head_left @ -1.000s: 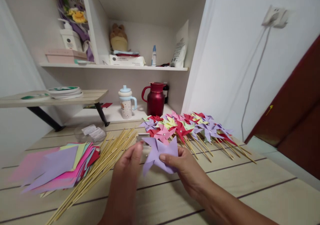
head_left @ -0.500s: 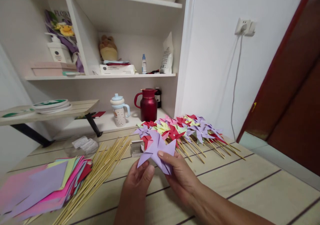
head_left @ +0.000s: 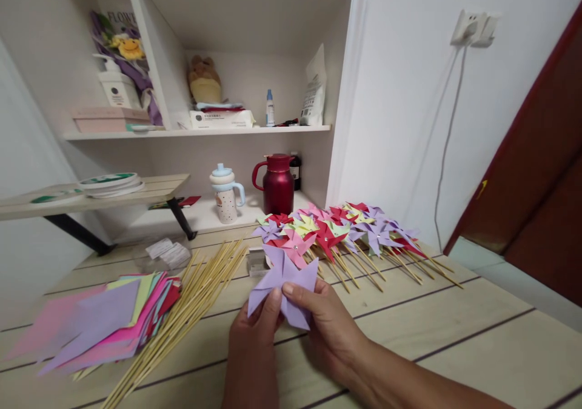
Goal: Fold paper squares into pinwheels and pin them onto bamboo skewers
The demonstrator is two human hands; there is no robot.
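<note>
While both hands are meeting over the near middle of the bench (head_left: 454,336), things are lying as follows, left to right. Coloured paper squares (head_left: 104,318) are fanning out at the left edge. Just beside them, a loose sheaf of bamboo sticks (head_left: 191,306) is running diagonally toward the near edge. Left hand (head_left: 254,342) is pinching the lilac pinwheel (head_left: 282,282) at its lower left, fingers curled behind the paper. Right hand (head_left: 327,324) is gripping the same pinwheel from the right, thumb pressing near its centre. Pinwheel is being held just above the bench, not touching it. Finished pinwheels on sticks (head_left: 345,233) are lying in a row toward the far right edge. Red jug (head_left: 278,185) is standing behind, on the low shelf.
</note>
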